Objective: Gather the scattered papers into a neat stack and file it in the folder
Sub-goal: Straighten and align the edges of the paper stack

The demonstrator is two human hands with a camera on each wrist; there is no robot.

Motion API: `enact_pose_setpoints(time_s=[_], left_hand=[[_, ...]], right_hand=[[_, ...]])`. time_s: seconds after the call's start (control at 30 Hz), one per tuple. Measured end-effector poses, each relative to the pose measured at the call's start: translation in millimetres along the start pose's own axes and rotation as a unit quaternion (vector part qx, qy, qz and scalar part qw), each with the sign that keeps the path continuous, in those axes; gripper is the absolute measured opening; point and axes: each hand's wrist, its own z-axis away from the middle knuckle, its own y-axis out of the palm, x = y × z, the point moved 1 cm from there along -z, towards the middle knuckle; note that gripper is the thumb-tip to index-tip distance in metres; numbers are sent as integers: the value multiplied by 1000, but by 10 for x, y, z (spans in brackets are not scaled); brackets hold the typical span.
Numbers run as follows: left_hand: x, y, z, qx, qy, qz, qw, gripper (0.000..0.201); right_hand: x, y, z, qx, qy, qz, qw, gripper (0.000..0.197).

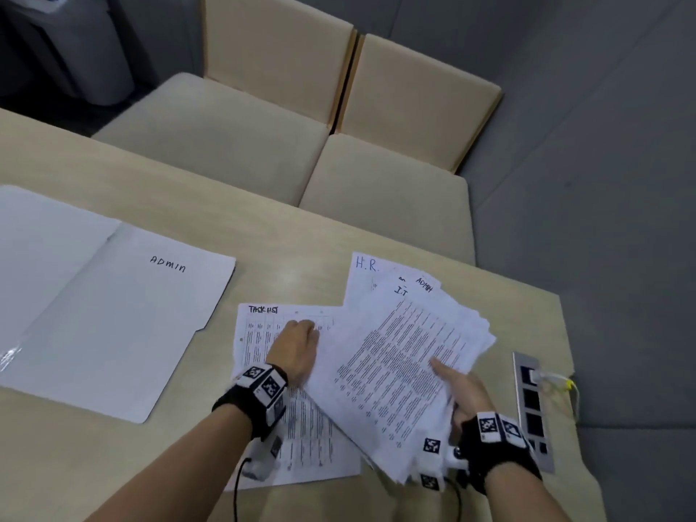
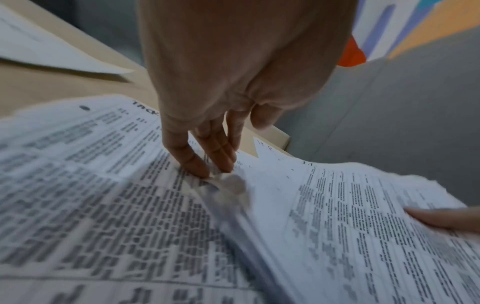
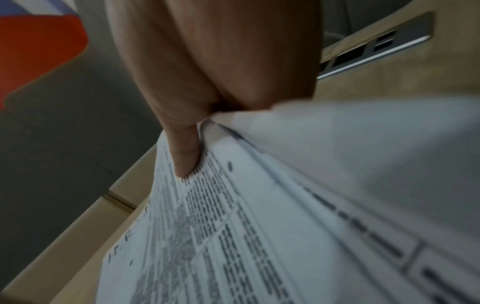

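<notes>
From the head view, my right hand (image 1: 465, 393) grips a fanned, uneven bundle of papers (image 1: 406, 356) at its near right edge, thumb on top and fingers underneath. My left hand (image 1: 297, 350) rests fingertips-down on the task list sheet (image 1: 263, 333), which lies flat on the counter (image 1: 286, 250), partly under the bundle. An H.R. sheet (image 1: 363, 273) pokes out behind. The open folder (image 1: 113, 314), marked ADMIN, lies well apart to the left. A socket strip (image 1: 533, 408) sits just beside my right wrist

From the left wrist, my fingers (image 2: 192, 160) press the printed sheet, fairly straight and not curled round it, right at the edge of the lifted bundle

From the right wrist, my thumb (image 3: 184, 156) pins the top page and the sheets sag away from it

I judge the bundle light but floppy and slippery between pages; held at one corner it will keep fanning. Better to take it by both long edges, stand it on the counter and tap it square, then slide the loose sheets under
</notes>
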Motion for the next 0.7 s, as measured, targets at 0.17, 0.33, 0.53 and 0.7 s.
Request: enact_pose_setpoints(time_s=[0.17,0.33,0.53,0.7], left_hand=[[-128,177,-150,4,-55,-3,998,55],[-139,197,-108,34,-93,-60,993,52],[201,-236,181,-220,-321,-71,919,75],[377,-290,235,-175,-320,28,931,69]], right_hand=[[182,146,-315,52,-39,15,998,40],[307,262,-484,-12,-92,179,980,51],[337,326,-488,-39,-18,233,971,50],[230,528,-333,42,-51,193,979,22]])
